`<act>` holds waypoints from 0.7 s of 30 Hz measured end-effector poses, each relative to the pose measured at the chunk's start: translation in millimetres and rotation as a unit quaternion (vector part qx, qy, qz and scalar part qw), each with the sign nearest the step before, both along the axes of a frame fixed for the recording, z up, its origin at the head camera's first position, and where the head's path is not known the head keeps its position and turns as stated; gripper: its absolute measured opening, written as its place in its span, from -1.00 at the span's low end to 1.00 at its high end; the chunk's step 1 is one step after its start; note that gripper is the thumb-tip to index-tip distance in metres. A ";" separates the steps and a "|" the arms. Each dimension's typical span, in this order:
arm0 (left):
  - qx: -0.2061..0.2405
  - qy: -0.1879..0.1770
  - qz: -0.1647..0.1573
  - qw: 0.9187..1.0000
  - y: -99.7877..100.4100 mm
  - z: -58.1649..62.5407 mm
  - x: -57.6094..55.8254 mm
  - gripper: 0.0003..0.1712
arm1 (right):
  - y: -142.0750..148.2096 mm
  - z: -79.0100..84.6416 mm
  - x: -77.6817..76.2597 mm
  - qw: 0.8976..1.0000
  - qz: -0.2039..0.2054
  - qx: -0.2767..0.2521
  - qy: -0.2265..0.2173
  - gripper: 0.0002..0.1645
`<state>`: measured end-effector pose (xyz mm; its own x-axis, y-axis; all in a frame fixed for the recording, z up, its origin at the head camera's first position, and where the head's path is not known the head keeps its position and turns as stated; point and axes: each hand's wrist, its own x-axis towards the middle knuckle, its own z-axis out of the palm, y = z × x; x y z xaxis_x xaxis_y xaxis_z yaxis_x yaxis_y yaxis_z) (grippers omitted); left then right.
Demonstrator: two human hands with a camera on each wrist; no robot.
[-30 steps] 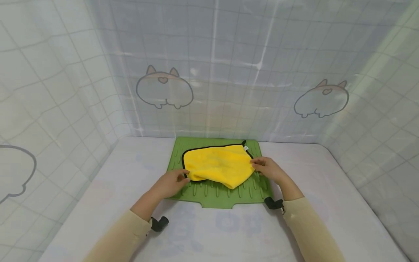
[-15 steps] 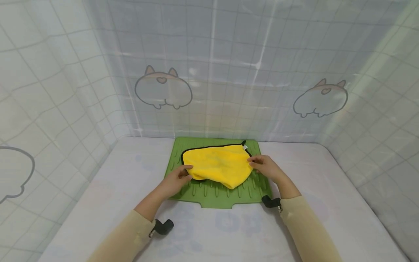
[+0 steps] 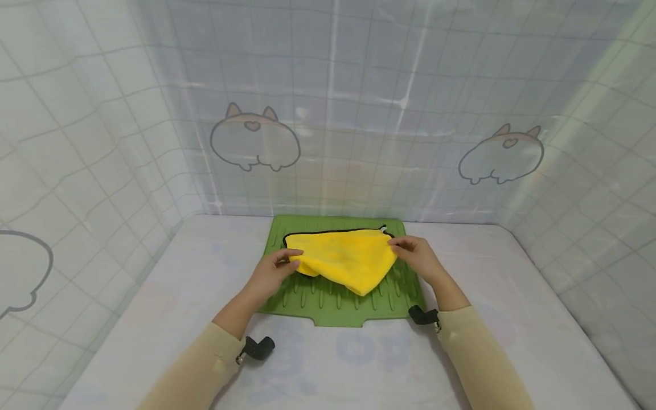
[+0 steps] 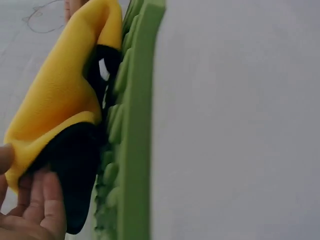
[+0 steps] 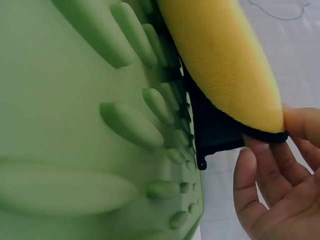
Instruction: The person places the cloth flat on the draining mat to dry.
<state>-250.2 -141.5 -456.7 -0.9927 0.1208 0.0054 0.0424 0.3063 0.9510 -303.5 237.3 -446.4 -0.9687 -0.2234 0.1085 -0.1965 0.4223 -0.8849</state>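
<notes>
A yellow cloth [image 3: 340,256] with black edging is held over a green ridged mat [image 3: 338,316] in the head view. My left hand [image 3: 267,274] pinches its left edge; my right hand [image 3: 421,257] pinches the right edge near a small white tag. Between them the front of the cloth sags to a rounded point. Seen from the left wrist, fingers of the left hand [image 4: 42,205] lie under the cloth [image 4: 57,92], whose underside is dark. In the right wrist view the right hand [image 5: 280,187] grips the black-trimmed rim, and a dark flap hangs below the yellow side [image 5: 225,60].
The mat lies on a white-covered table [image 3: 353,370] with faint printing, its notched tab towards me. Pale grid-patterned curtains [image 3: 328,114] with animal drawings enclose the back and both sides. A black wrist-camera piece [image 3: 259,348] sits at the left sleeve, another black piece [image 3: 422,315] at the right.
Both hands have risen and moved slightly away from me, lifting the cloth's side edges. The left hand has taken hold further up its edge, and the front point has become more pronounced.
</notes>
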 end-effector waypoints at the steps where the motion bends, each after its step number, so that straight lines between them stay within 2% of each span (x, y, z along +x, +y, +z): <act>1: 0.000 0.012 0.000 1.000 -0.9 2.3 0.1 -0.62 | -0.1 1.0 -0.2 1.000 -0.005 -0.005 0.001 -0.67; 5: -0.004 0.055 0.000 0.998 -4.0 13.4 0.0 -0.60 | -0.4 6.4 0.2 0.999 -0.017 -0.030 0.005 -0.66; 8: 0.001 0.073 0.002 0.997 -6.7 21.0 -1.7 -0.60 | 0.4 10.8 0.4 0.999 -0.019 -0.050 0.007 -0.64; 13: 0.008 0.085 0.016 0.996 -11.6 31.7 -6.3 -0.63 | 1.7 17.7 -0.4 0.996 -0.032 -0.079 0.006 -0.63; 16: 0.012 0.090 0.024 0.996 -14.8 36.7 -8.2 -0.64 | 2.7 22.0 -2.0 0.996 -0.044 -0.077 0.002 -0.62; 17: 0.012 0.087 0.024 0.996 -14.4 42.5 -5.9 -0.64 | 1.6 26.6 0.2 0.996 -0.047 -0.073 0.000 -0.62; 21: -0.025 0.077 0.028 0.996 -16.7 40.9 -9.5 -0.62 | 1.1 28.9 -2.6 0.997 -0.048 -0.055 -0.013 -0.60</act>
<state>-259.7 -158.1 -415.8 -0.9857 0.0685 0.1542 0.1686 0.3588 0.9181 -306.1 238.4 -417.5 -0.9879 -0.1178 0.1011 -0.1356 0.3380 -0.9313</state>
